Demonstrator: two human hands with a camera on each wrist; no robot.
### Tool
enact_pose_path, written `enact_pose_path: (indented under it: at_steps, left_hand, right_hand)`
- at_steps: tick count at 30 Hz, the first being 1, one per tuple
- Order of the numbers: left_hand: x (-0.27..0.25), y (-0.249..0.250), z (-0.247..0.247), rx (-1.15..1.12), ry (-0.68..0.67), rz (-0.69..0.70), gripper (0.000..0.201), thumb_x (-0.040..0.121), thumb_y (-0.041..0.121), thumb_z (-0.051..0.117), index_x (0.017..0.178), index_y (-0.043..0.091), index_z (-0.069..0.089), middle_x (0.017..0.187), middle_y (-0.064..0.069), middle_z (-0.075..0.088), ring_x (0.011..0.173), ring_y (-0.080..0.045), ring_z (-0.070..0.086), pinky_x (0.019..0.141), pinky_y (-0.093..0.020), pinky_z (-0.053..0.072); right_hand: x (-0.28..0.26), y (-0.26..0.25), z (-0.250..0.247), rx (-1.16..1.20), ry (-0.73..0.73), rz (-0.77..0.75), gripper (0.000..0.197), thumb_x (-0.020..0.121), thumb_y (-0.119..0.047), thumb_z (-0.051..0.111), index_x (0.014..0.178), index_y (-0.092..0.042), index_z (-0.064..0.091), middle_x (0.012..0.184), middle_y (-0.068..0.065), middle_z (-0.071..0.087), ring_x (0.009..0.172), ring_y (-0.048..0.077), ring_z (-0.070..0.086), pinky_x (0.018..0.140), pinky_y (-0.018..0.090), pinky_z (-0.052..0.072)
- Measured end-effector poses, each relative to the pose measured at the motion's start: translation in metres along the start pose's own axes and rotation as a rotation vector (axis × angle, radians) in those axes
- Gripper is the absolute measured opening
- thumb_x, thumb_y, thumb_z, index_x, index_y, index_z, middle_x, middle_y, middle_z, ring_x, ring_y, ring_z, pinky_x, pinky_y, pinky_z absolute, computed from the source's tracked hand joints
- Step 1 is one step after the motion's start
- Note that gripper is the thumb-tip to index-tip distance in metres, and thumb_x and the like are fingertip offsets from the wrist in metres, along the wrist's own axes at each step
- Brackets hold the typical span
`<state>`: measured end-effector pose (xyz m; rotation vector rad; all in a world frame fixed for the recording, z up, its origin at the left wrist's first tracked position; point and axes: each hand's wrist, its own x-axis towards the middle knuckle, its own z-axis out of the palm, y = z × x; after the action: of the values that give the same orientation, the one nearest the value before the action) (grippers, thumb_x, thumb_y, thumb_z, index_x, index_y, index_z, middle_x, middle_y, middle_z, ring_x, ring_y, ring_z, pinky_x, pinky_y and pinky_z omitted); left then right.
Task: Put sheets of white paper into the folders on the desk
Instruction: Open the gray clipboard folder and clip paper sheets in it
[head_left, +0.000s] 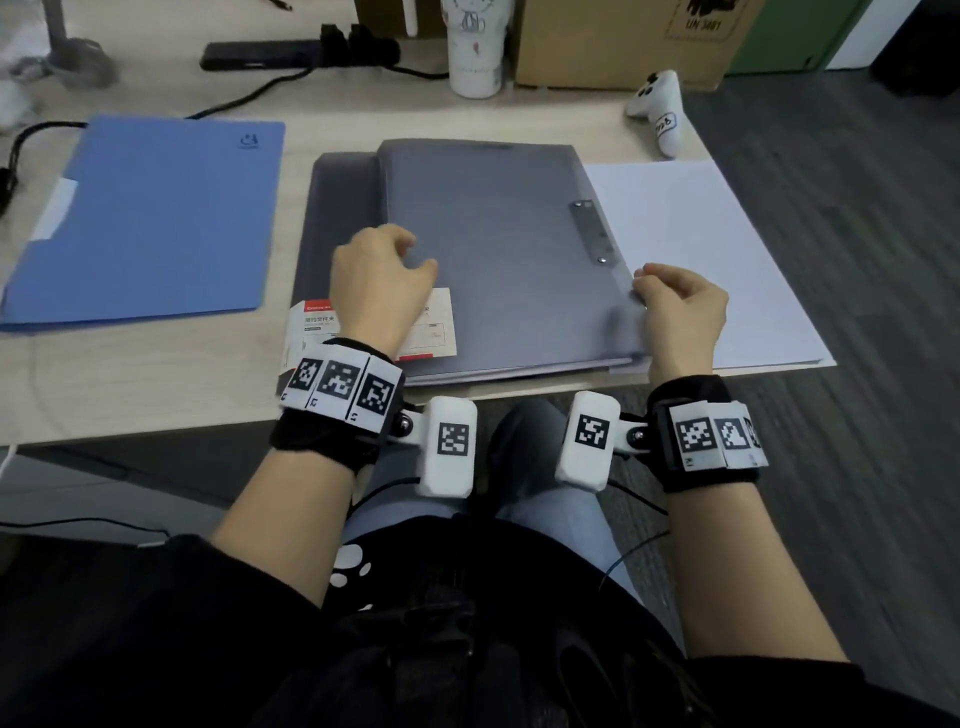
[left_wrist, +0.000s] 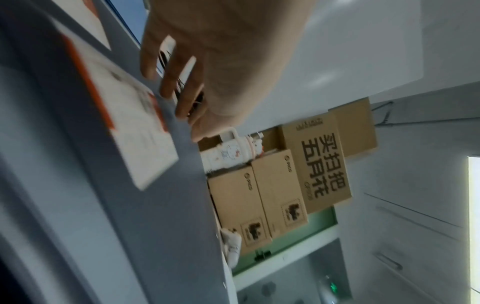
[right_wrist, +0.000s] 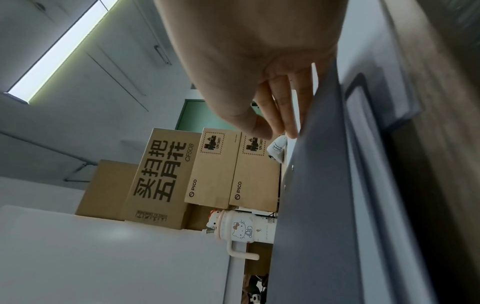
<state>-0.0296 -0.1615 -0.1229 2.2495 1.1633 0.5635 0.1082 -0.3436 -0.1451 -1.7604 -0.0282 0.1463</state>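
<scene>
Folders lie before us on the table (head_left: 156, 384): a grey folder (head_left: 493, 249) in the middle atop a darker grey one, a blue folder (head_left: 150, 218) well apart to its left. White paper (head_left: 696, 249) sits just beside the grey folder's right edge, its near corner reaching the table's front edge. Our right hand (head_left: 680, 306) pinches the grey cover's right edge, a narrow grip. Our left hand (head_left: 376, 280) rests on the cover, fingers loosely curled, holding nothing, partly hiding a printed label (head_left: 434, 327). Bare table shows between the folders. The lifted corner is blurred.
</scene>
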Motion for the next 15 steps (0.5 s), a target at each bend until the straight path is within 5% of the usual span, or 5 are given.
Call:
enact_pose_path:
  at_steps: [6,9,11,15]
  left_hand:
    - [0.01,-0.022,-0.006,-0.256,-0.102,-0.305,0.055,0.076,0.04,0.071,0.119,0.008,0.058,0.117,-0.008,0.064,0.109,-0.024,0.061,0.099,-0.042,0.047]
    - [0.011,-0.02,-0.007,-0.53,-0.183,-0.418,0.034,0.078,0.027,0.074,0.099,0.005,0.057,0.098,-0.011,0.067,0.081,-0.019,0.068,0.076,-0.035,0.059]
    - [0.01,-0.017,-0.007,-0.619,-0.225,-0.416,0.035,0.08,0.023,0.073,0.099,-0.001,0.057,0.088,-0.012,0.068,0.066,-0.015,0.07,0.058,-0.027,0.059]
    - [0.007,-0.016,-0.008,-0.762,-0.168,-0.386,0.043,0.082,0.017,0.072,0.114,-0.002,0.052,0.1,-0.015,0.066,0.066,-0.012,0.067,0.054,-0.025,0.057]
  right_hand:
    - [0.002,-0.005,0.011,-0.086,-0.107,0.028,0.038,0.076,-0.017,0.066,0.113,-0.006,0.064,0.11,0.01,0.067,0.1,0.019,0.06,0.099,0.035,0.046]
    - [0.001,-0.007,0.014,-0.132,-0.135,0.002,0.04,0.077,-0.011,0.068,0.116,-0.005,0.062,0.116,0.01,0.065,0.111,0.02,0.059,0.101,0.032,0.045]
    - [-0.001,-0.008,0.015,-0.147,-0.127,-0.012,0.041,0.075,-0.01,0.069,0.116,-0.007,0.061,0.116,0.008,0.065,0.111,0.02,0.059,0.1,0.032,0.046]
    - [-0.002,-0.01,0.013,-0.12,-0.065,-0.023,0.037,0.073,-0.009,0.069,0.11,-0.009,0.063,0.105,0.005,0.066,0.107,0.02,0.062,0.097,0.033,0.048]
